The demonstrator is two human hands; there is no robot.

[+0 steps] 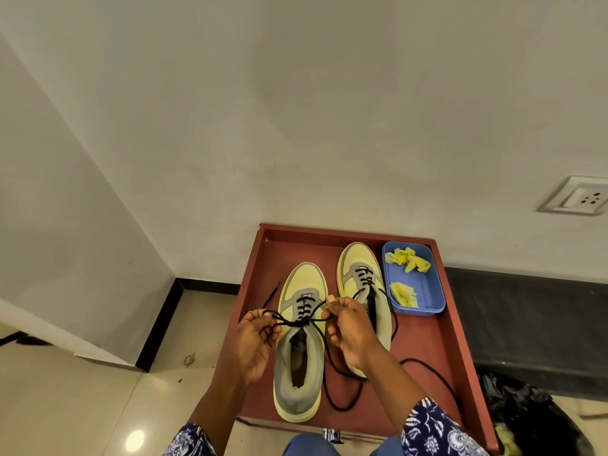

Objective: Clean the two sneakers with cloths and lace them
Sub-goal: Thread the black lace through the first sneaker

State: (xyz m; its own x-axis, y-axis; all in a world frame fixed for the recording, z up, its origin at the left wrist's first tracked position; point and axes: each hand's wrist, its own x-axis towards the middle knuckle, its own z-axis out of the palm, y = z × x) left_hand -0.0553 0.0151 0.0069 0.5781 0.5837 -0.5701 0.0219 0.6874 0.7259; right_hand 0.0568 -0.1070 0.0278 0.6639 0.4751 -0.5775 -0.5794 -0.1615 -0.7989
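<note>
Lace (297,320), black, crossed into a knot over the top eyelets of the near sneaker (300,343), which is my landmark here. That sneaker lies on the red-brown desk (427,340) with its long axis running straight away from me, yellow toe far, grey heel opening near. My left hand (255,340) sits just left of the knot, fingers pinching one lace end. My right hand (348,327) sits just right of the knot, pinching the other end. Both are about equally close to the knot, so I judge that tightening means pulling sideways, across the sneaker's length. The second sneaker (362,284) lies right of the landmark, parallel, its lace trailing loose over the desk toward me. Further right and beyond, a blue tray (427,291) holds two crumpled yellow cloths (408,260).
</note>
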